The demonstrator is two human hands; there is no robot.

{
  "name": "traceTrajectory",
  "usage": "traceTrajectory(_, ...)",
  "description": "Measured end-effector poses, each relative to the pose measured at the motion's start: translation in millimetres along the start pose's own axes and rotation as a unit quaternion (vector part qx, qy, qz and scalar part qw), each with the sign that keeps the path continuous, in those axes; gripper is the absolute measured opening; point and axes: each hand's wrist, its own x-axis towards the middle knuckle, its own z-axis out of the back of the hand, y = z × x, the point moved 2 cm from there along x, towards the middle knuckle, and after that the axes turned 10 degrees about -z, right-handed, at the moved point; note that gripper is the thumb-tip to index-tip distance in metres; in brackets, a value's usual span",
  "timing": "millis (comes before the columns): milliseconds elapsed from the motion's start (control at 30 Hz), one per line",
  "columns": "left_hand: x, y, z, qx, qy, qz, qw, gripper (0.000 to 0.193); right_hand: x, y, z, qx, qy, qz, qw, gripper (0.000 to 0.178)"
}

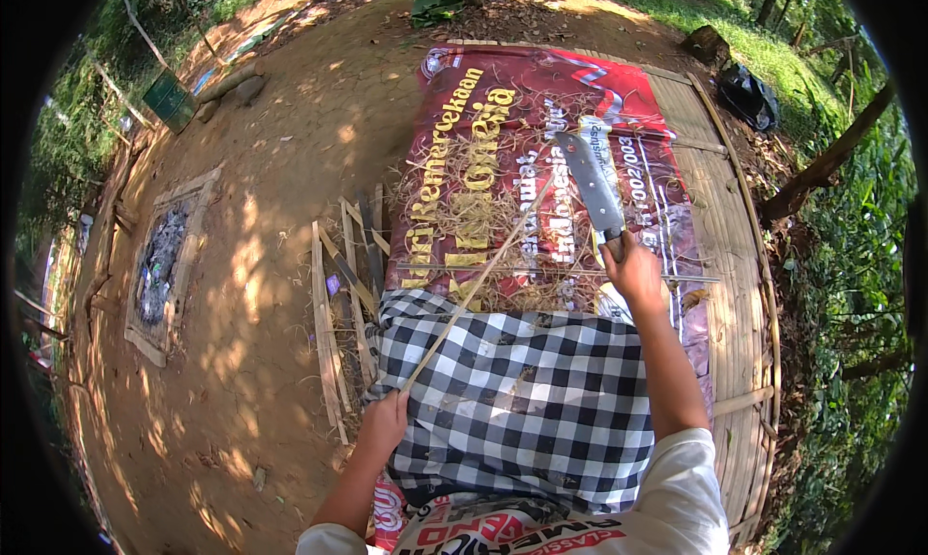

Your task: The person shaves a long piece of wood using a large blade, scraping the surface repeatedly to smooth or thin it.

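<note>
While left hand (388, 418) clamps fingers round strip (440, 342), right hand (633, 268) clamps fingers round cleaver (594, 183)

Slanting over cloth (522, 391) and banner (541, 76), the strip looks light, springy, best held near its end; the cleaver looks heavy.

Cleaver (592, 186) held beyond checked cloth (570, 400) by right hand (635, 268)
At the cloth's left edge, a thin strip (473, 294) is gripped by the left hand (387, 420).

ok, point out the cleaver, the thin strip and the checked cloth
Cleaver (593, 186): head view, middle of the blade.
Thin strip (466, 306): head view, near mid-length.
Checked cloth (541, 410): head view, middle of the fabric.
</note>
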Motion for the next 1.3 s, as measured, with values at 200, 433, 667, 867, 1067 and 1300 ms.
traceTrajectory(200,1,-2,1,-0.003,-0.004,0.007,1.0,0.034,-30,-25,18,0.055,-0.007,-0.089,0.995,0.05)
traceTrajectory(433,-2,-4,4,-0.011,-0.018,0.021,1.0,0.043,-45,-3,1,0.045,0.033,-0.005,0.998,0.047)
traceTrajectory(667,22,-6,23,-0.199,-0.016,0.055,0.978,0.046,-45,-25,-8,0.057,-0.001,-0.006,0.998,0.048)
traceTrajectory(867,73,-52,59,-0.219,-0.055,0.0,0.974,0.041,-39,-42,-5,0.109,-0.004,-0.084,0.99,0.053)
traceTrajectory(1067,89,-100,85,-0.188,-0.105,-0.047,0.976,0.038,-39,-47,0,0.163,-0.016,-0.079,0.983,0.054)
traceTrajectory(1300,86,-121,77,-0.208,-0.095,-0.065,0.971,0.039,-40,-44,7,0.209,-0.062,-0.067,0.974,0.045)
